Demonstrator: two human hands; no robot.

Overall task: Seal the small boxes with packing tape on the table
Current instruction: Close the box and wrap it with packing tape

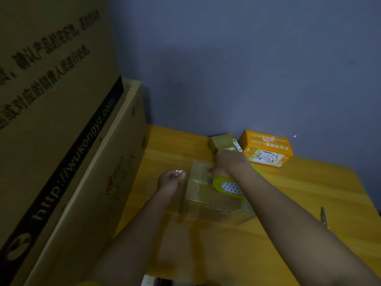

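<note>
Head view: right hand (225, 162) fingers grip tape roll (231, 185) on box (208, 200); left hand (170, 179) fingers pinch tape end (179, 172).

2 big cardboard cartons (61, 141) lean at the left beside the blue wall (247, 69); scissors (324, 217) lie at the right.

At your 9 o'clock the big leaning cartons (61, 131) wall off the table's (309, 203) whole left edge; nothing passes there. At 12 o'clock the blue wall (247, 69) closes the far side, with a tan box (221, 141) and an orange box (268, 148) standing against it. The taped box (214, 205) sits dead centre. At 3 o'clock the wood lies bare apart from scissors (324, 217) near the edge. The near strip at 6 o'clock is open wood.
</note>
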